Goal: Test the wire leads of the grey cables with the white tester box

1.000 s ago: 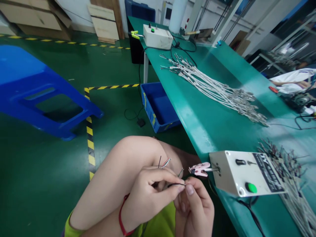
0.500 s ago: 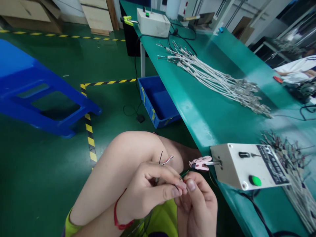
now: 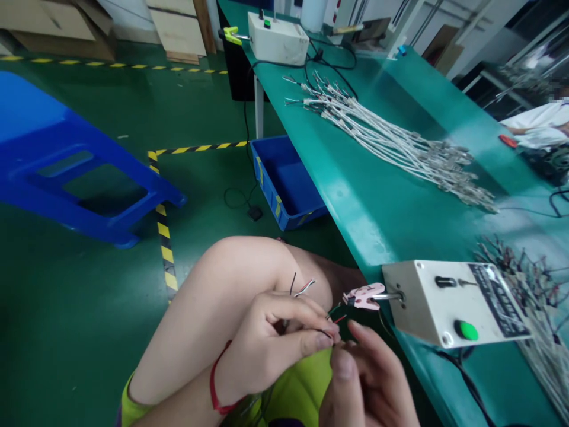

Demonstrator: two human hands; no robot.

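My left hand (image 3: 271,344) pinches the thin coloured wire ends of a cable (image 3: 306,289) between thumb and forefinger, over my raised knee. My right hand (image 3: 368,379) sits just below and right of it, thumb up against the same wire tips; its grip on them is unclear. A pink clip (image 3: 363,296) sticks out from a white test box (image 3: 448,302) with a green button (image 3: 467,330), a short way right of the wire tips. The box stands on the near edge of the green bench (image 3: 377,201).
A long bundle of white cables (image 3: 391,142) lies across the bench; another pile (image 3: 528,296) is behind the box. A second white box (image 3: 278,38) stands at the far end. A blue bin (image 3: 287,184) and blue stool (image 3: 66,160) are on the floor. Another person's sleeve (image 3: 533,124) shows far right.
My right hand has dropped lower and its fingers have loosened from the wire tips. The left hand keeps its pinch. The view shifted slightly.
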